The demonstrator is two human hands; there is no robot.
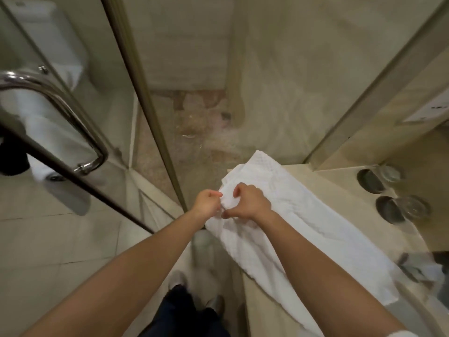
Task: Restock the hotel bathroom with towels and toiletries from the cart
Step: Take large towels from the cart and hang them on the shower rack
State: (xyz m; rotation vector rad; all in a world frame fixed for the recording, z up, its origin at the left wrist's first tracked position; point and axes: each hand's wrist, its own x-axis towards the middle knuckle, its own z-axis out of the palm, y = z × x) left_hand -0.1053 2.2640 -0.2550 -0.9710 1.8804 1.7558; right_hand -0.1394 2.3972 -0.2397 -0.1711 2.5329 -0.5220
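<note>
Together, both hands pinch the near edge of the white towel (303, 215): the left hand (208, 201) is curled at its corner, and the right hand (250, 203) bunches the cloth just beside it. The towel lies lengthwise on the beige counter (340, 188), overhanging its front edge. Two glasses (410, 207) stand farther right, and a glass shower door (80, 69) is at the left.

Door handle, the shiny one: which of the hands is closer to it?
Left. The left hand pinches the towel at its edge, to the right of the door handle; the right hand grips the towel farther right still.
</note>
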